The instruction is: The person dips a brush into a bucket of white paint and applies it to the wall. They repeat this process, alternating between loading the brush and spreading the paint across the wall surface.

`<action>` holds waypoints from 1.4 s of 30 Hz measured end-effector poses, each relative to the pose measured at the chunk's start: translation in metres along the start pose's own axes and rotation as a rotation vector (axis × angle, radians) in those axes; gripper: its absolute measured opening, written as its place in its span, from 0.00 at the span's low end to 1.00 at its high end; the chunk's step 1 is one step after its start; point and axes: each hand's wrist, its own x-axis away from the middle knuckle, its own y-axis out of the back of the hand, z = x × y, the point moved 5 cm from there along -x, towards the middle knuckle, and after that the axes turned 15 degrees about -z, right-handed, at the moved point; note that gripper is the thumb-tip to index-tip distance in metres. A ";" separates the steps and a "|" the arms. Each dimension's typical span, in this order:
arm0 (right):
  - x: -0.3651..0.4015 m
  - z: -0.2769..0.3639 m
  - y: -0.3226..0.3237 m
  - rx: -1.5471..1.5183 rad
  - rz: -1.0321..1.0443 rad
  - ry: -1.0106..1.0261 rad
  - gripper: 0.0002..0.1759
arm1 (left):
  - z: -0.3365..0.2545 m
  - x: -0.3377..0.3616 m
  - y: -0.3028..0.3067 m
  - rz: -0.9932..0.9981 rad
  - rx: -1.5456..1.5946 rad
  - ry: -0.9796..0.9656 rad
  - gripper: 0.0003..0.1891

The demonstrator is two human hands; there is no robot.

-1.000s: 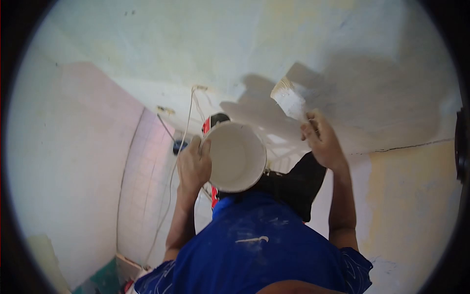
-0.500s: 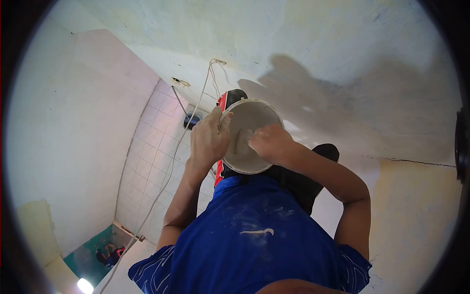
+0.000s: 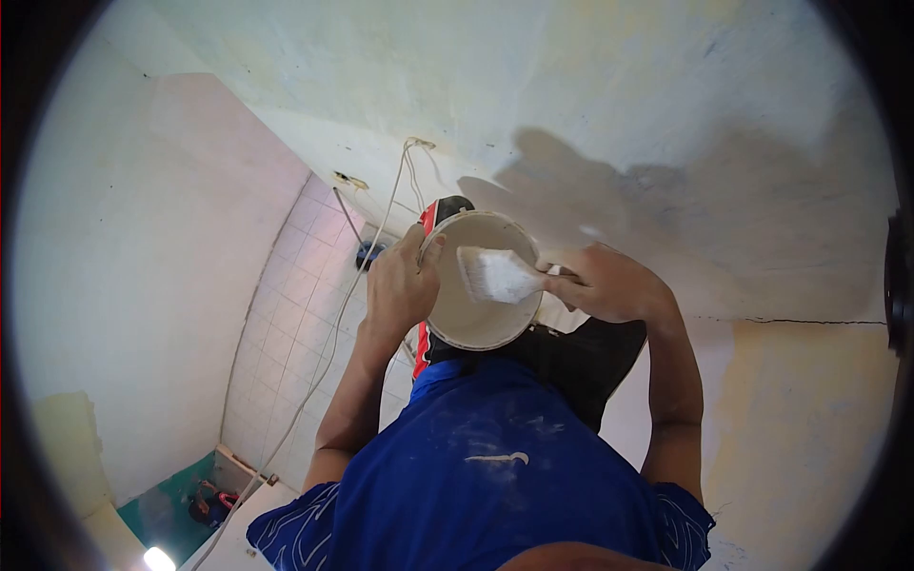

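My left hand (image 3: pixel 398 285) grips the rim of a round, pale bucket (image 3: pixel 466 333), thumb over the edge and fingers around the outside. The bucket is tilted so that its light-coloured inside faces me. In my right hand (image 3: pixel 614 283) is a wide paintbrush (image 3: pixel 506 276), held by its handle with the fingers closed around it. White material coats the brush, and its bristles point left across the bucket's opening. Below the bucket, the front of my blue shirt (image 3: pixel 476 428) carries whitish smudges.
A pale wall (image 3: pixel 609 76) with patchy colouring rises ahead, and my shadow falls on it. A light cable (image 3: pixel 328 333) runs down past a tiled floor (image 3: pixel 295 276), near a dark blue object (image 3: pixel 369 255). Another person (image 3: pixel 211 504) is at lower left, beside a bright lamp (image 3: pixel 160 559).
My right hand has come up out of the bucket and moved right, bringing the paintbrush into view. My left hand still holds the rim; the bucket sits slightly lower in view.
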 end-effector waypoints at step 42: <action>0.007 -0.008 0.017 -1.184 -1.030 -0.113 0.11 | 0.039 0.025 0.048 0.021 0.114 0.027 0.15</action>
